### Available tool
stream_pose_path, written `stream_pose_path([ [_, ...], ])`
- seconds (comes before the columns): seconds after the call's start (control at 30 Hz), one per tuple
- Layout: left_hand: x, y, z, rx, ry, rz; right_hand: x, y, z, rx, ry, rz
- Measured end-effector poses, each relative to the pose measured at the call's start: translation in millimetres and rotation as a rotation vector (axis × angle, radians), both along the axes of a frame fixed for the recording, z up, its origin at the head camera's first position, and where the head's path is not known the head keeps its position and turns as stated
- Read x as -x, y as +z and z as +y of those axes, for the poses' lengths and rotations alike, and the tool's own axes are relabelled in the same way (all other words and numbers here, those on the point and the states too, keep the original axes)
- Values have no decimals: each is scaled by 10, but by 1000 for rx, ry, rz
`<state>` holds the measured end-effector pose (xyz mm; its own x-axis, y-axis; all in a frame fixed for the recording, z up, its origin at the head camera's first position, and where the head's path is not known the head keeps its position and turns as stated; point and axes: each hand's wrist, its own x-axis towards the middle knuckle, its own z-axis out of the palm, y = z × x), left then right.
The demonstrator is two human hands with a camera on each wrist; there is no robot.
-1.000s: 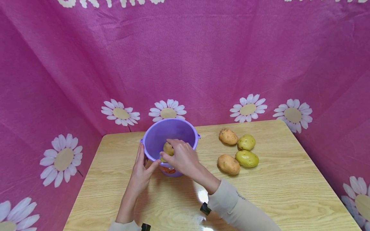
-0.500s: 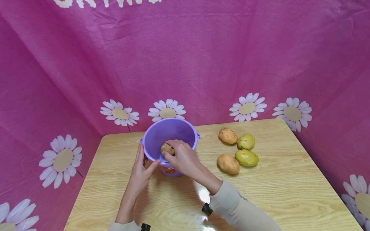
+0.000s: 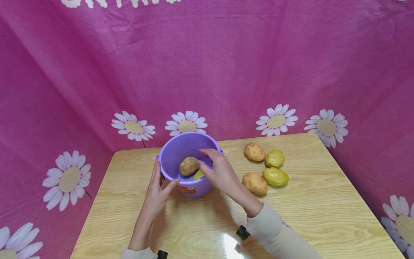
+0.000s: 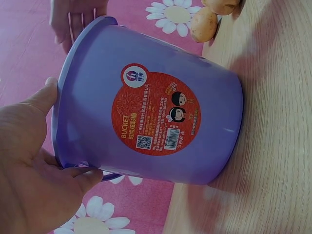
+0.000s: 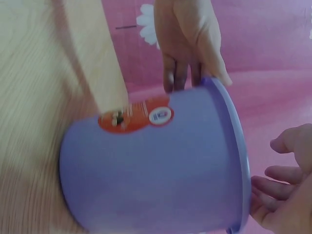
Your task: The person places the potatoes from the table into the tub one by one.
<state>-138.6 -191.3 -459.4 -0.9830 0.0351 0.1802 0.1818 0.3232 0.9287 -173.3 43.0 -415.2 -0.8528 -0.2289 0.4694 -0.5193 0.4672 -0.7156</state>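
Purple bucket (image 3: 202, 187) upright, mouth up, axis vertical, left hand (image 3: 156, 198) in grip around it, right hand (image 3: 221, 173) loose, empty.

Your left hand (image 3: 157, 198) has its thumb (image 3: 171, 186) spread wide off pretty straight fingers (image 3: 156, 176), left wrist (image 3: 142, 230) back behind them. Your right hand (image 3: 223, 174) looks kinda relaxed, fingers loosely bent, thumb apart from the fingertips, and the right forearm (image 3: 248, 201) angles back and rightward from them.

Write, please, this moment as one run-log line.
left grip: holds purple bucket by rim | right grip: holding nothing, over bucket's right rim | visible inside: brown potato, yellow potato (partly hidden) | on table: four potatoes
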Motion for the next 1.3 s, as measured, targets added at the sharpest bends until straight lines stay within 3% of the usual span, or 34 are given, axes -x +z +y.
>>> stream_pose_path([
  [0.27, -8, -4, 0, 4, 4, 1, 29, -9, 380, 23, -94, 24],
  [0.5, -15, 14, 7, -11, 1, 34, 48, 8, 710, 27, -156, -49],
  [0.9, -5, -11, 9, -17, -6, 37, 76, -44, 1190, 19, -177, -68],
  [1.3, 8, -18, -2, -9, -9, 21, 63, -134, 1634, -38, -240, 26],
])
